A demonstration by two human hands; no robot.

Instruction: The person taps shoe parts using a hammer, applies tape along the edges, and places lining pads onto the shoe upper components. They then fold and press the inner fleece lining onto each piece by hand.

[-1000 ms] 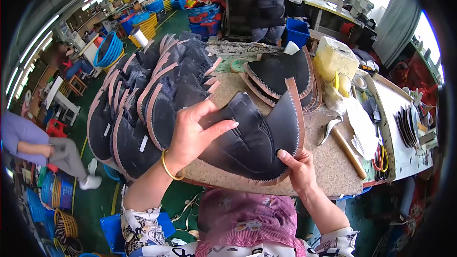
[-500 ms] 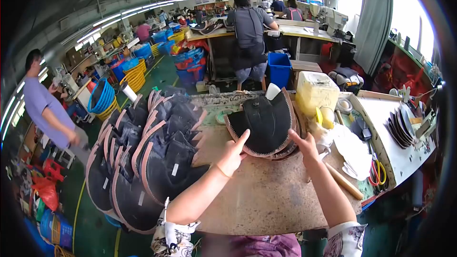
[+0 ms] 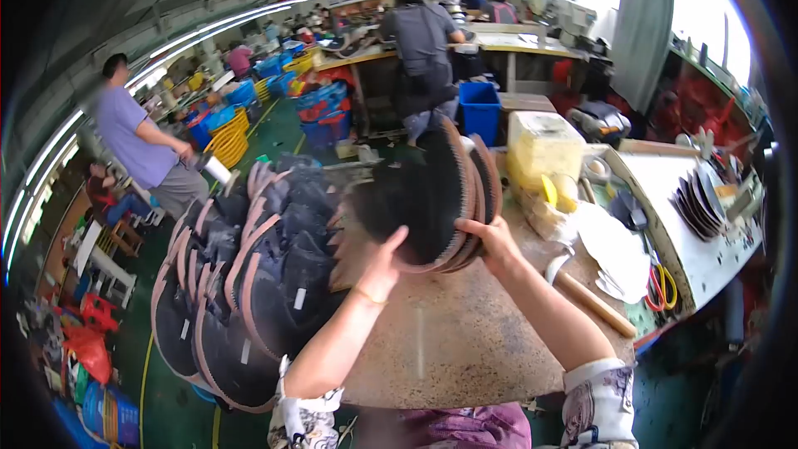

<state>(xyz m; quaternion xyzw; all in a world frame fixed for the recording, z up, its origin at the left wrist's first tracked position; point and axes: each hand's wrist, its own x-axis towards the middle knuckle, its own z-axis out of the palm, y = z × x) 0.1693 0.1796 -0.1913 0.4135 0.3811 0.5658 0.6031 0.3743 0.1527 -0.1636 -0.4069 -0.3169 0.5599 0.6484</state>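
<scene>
Between my two hands a stack of black curved pieces (image 3: 416, 199) with pinkish-tan zigzag edges is raised and tilted above the worktable. My left hand (image 3: 381, 270) grips the lower left edge, its thumb on the front face. At the right lower edge my right hand (image 3: 490, 241) is closed, thumb in front and fingers partly hidden behind. The stack's left part is blurred. To the left lie heaped rows of similar black pieces (image 3: 278, 291), some with small white labels.
At the right are a yellowed plastic container (image 3: 544, 150), a wooden-handled hammer (image 3: 594, 303), white sheets (image 3: 611, 254) and scissors (image 3: 662, 287). The worktable (image 3: 432, 341) has a worn brown top. A person in a purple shirt (image 3: 137, 133) stands left; another person (image 3: 420, 46) faces a bench ahead.
The stack has been lifted and tilted, its right edge turned toward me, with both hands still on it. The person in purple has shifted right in view.
</scene>
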